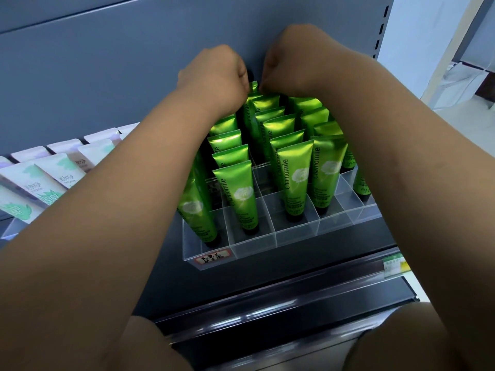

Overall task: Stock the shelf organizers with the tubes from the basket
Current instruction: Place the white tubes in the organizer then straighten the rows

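A clear acrylic shelf organizer stands on the dark shelf, its compartments holding several upright green "Chamomile" tubes. My left hand and my right hand reach to the organizer's back row against the grey rear panel. Both have curled fingers and meet at the crimped top of one green tube, which shows between them. The fingertips are hidden behind the knuckles, so the exact hold is unclear. The front row of compartments is partly unfilled. No basket is in view.
White tubes with mint and lilac prints stand in another organizer on the left. The shelf's front rail carries a price label at right. My knees show at the bottom. A bright aisle lies at the far right.
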Demonstrator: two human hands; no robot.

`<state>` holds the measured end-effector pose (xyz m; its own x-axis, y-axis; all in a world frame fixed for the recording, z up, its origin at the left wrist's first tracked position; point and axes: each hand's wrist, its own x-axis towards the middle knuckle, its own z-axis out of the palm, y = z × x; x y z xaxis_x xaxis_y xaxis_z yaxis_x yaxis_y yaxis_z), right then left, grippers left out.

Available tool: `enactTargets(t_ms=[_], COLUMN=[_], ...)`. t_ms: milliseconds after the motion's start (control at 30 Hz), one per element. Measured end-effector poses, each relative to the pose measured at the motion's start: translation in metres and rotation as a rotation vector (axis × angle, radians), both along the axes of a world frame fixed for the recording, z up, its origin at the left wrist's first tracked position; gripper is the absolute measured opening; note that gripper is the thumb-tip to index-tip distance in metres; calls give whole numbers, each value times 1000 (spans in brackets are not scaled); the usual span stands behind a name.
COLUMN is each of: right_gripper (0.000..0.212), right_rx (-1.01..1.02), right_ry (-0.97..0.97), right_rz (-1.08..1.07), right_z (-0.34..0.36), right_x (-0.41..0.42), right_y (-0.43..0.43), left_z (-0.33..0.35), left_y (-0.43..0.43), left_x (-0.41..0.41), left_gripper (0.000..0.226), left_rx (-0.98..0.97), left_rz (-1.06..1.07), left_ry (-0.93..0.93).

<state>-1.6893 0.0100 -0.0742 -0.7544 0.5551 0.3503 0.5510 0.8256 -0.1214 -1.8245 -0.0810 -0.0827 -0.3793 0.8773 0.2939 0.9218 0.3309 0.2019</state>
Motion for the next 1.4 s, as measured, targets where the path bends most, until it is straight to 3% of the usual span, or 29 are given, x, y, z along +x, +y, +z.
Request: enactTargets(t_ms=[267,567,1400], right_gripper=[34,33,34], right_rx=[-20,-45,-93], right_ry=[-55,-53,89], right_rz=[-61,-103,-145], right_z=[3,2,-6], right_x=[3,2,-5], right_y=[0,5,9], left_z=[-2,3,0], left_y=[2,3,4], left_x=[0,4,12], left_gripper=[13,19,17], left_rx=[71,154,142], left_rz=[8,49,25], left_ry=[17,20,-13])
